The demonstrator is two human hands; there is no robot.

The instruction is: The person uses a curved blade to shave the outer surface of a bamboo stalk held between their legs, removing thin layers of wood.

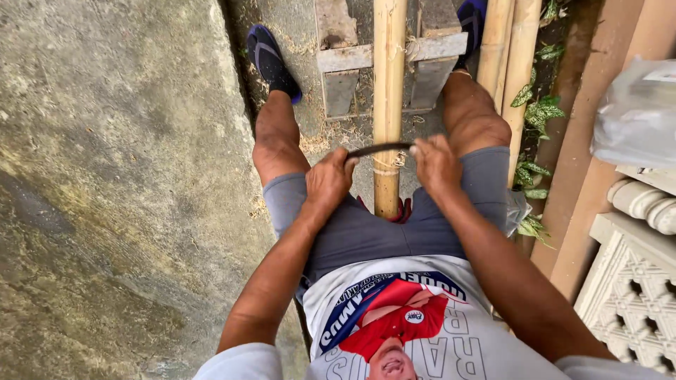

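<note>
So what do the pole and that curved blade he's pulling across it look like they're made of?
The pole looks like bamboo: pale yellow, round, smooth, with a ringed node. The curved blade, held at each end by the left hand and right hand, looks like dark, dull metal, though it is too thin to be sure.

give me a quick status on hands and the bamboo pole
Left hand and right hand grip curved blade ends. Blade across bamboo pole. Nothing in the way.

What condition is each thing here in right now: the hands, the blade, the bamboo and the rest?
Left hand: closed around one end of the blade.
Right hand: closed around the other end.
Curved blade: pressed across the pole.
Bamboo pole: lying on the wooden stand, between the knees.
Wooden stand: upright on concrete.
Spare bamboo poles: lying aside, untouched.
</note>
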